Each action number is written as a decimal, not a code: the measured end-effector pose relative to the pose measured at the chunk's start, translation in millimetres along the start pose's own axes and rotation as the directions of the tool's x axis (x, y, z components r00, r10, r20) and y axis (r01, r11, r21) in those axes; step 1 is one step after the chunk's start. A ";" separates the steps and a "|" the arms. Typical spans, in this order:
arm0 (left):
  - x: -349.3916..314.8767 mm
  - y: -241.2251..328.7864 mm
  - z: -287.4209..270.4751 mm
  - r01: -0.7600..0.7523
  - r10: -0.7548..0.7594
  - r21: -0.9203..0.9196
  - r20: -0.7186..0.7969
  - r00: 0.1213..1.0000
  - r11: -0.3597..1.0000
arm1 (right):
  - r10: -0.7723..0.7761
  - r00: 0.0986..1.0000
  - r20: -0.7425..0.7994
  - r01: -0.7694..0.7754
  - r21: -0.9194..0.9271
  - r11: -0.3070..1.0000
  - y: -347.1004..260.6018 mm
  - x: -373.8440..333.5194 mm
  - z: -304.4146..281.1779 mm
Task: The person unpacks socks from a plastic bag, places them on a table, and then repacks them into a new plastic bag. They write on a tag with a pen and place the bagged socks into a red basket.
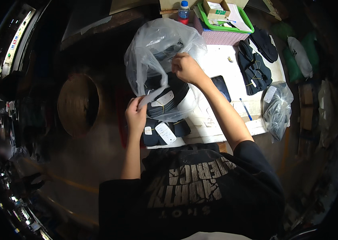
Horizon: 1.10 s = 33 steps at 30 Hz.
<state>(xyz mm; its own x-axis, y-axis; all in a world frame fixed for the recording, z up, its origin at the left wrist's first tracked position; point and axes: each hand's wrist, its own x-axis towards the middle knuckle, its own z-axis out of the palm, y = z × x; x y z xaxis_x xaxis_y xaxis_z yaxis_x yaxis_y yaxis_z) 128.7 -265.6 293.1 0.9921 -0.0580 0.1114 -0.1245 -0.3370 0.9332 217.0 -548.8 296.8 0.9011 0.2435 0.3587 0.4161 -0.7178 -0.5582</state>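
Observation:
A large clear plastic bag lies on the white table in front of me, its mouth turned toward me. Inside it, near the mouth, is a stack of dark fabric pieces with a white tag and a yellow tie. My left hand pinches a gathered strip of the bag's rim at the near left. Farther off, my right hand is closed at the bag's right side, over the dark stack; its fingertips are partly hidden. A tagged dark bundle lies by the table's near edge, just below the bag.
Right of my forearm are a dark phone and a blue pen. Dark fabric bundles and a smaller plastic bag line the right side. At the back stand a green tray and a bottle.

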 end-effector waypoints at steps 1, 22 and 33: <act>2.8 6.5 -12.1 0.108 -0.113 -0.123 -0.033 0.993 0.987 | 0.046 0.998 -0.032 -0.046 -0.005 0.999 8.1 15.2 -0.9; 25.7 64.8 -59.5 0.033 -0.068 -0.697 -0.022 0.997 0.717 | 0.197 0.969 0.152 -0.218 0.139 0.966 -32.6 149.8 -65.4; -4.1 81.7 -61.7 -0.058 -0.096 -0.360 -0.395 0.914 0.931 | 0.047 0.935 -0.351 0.283 0.821 0.497 -129.2 57.6 -166.4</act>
<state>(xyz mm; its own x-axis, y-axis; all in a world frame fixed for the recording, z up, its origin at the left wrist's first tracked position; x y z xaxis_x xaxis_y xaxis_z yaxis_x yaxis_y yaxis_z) 115.5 -234.8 390.0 0.9250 0.3504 0.1471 -0.1671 0.0274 0.9856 195.0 -550.6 514.1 0.8195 -0.0352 0.5720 0.5617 0.2478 -0.7894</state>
